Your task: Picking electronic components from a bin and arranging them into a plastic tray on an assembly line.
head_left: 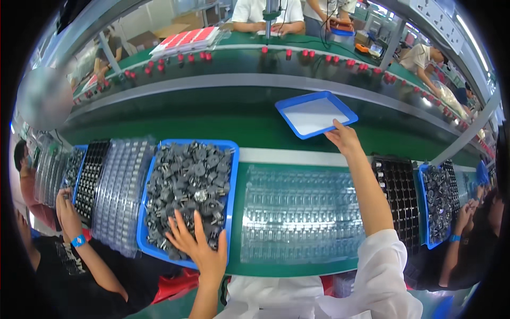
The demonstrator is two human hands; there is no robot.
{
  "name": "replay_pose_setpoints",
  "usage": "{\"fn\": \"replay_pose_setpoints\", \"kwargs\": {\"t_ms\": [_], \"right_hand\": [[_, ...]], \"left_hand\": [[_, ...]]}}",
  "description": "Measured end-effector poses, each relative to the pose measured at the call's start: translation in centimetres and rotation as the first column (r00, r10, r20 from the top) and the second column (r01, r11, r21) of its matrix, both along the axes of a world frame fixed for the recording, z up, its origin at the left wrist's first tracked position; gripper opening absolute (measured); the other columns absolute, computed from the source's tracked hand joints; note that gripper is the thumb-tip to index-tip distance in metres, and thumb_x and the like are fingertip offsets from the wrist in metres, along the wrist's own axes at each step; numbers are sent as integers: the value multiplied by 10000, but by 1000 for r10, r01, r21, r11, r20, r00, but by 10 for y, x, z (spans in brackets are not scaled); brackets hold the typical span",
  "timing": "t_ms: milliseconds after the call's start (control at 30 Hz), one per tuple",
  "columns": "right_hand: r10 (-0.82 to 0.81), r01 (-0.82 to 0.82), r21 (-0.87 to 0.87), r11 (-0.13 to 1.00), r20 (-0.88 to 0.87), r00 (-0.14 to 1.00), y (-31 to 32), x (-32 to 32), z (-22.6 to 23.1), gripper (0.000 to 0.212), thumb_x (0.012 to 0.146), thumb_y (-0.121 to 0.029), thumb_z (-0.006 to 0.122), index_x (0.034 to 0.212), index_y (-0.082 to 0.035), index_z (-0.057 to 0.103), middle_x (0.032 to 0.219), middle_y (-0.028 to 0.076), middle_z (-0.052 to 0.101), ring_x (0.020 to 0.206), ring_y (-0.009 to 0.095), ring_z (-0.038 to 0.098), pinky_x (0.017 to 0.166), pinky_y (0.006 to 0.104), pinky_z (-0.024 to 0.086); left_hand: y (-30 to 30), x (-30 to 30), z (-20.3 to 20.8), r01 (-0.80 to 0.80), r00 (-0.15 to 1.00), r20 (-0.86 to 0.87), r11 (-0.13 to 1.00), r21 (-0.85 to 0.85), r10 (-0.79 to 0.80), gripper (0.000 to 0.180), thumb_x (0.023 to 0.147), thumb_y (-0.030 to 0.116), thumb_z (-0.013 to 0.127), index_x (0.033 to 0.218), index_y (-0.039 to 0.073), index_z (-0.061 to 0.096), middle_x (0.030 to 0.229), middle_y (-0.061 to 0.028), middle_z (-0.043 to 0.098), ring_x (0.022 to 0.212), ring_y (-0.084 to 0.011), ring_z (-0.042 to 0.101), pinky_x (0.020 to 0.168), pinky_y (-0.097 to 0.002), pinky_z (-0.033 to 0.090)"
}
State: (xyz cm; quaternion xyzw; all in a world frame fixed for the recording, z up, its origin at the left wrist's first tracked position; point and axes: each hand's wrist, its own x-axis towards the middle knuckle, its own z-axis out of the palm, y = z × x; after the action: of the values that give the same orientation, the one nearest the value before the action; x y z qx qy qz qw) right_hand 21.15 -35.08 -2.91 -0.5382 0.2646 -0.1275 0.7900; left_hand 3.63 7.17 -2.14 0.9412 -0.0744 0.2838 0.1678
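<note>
My left hand (199,245) lies with fingers spread over a heap of small dark grey round parts with metal prongs (199,170), which look like plug inserts. They fill a blue tray (234,181) left of centre. My right arm reaches forward, and my right hand (344,137) grips the near right corner of a shallow blue tray (287,118) with a white sheet (313,116) inside. That tray is over the green belt beyond the table. In front of me, between my arms, a clear plastic blister tray (297,218) with rows of pockets lies on the green table.
Black pocketed trays (397,199) lie at right, beside another blue tray of grey parts (439,207). Clear blister trays (119,194) are stacked at left. Co-workers sit close on both sides. Red pieces (308,53) line the far conveyor, and a metal post (470,130) slants at right.
</note>
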Motion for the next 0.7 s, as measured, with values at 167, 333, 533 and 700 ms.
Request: {"fn": "replay_pose_setpoints", "kwargs": {"t_ms": [167, 333, 533, 700], "right_hand": [[-42, -5, 140, 990, 328, 944, 1, 84, 30, 292, 935, -84, 535, 1182, 55, 464, 1135, 189, 546, 1059, 312, 577, 924, 400, 513], [153, -165, 13, 986, 314, 937, 7, 93, 28, 257, 949, -62, 482, 1176, 55, 465, 1194, 197, 517, 1129, 330, 548, 968, 415, 480], [738, -560, -588, 584, 97, 668, 70, -43, 107, 297, 922, -88, 505, 1182, 52, 542, 1036, 168, 620, 930, 242, 642, 845, 315, 517], [872, -391, -779, 490, 432, 231, 145, -163, 168, 179, 883, -76, 542, 888, 49, 670, 885, 162, 659, 764, 243, 662, 690, 328, 547]], "left_hand": [[-1, -1, 1, -8, 999, -42, 1000, 21, 9, 692, 835, 291, 627, 1411, 40, 335, 1499, -236, 190, 1390, -441, 130, 1092, -602, 49], [-1, -2, 1, -1, 998, -57, 1000, 21, 2, 683, 838, 285, 622, 1408, 33, 342, 1499, -235, 192, 1393, -434, 130, 1092, -601, 49], [-3, 4, -3, 32, 998, 54, 996, -80, -28, 639, 848, 254, 615, 1395, 39, 363, 1485, -206, 263, 1392, -406, 176, 1098, -585, 40], [10, -2, -6, 48, 981, 194, 990, -129, -22, 527, 841, 188, 621, 1319, 32, 462, 1434, -188, 374, 1374, -402, 243, 1091, -592, 2]]}}
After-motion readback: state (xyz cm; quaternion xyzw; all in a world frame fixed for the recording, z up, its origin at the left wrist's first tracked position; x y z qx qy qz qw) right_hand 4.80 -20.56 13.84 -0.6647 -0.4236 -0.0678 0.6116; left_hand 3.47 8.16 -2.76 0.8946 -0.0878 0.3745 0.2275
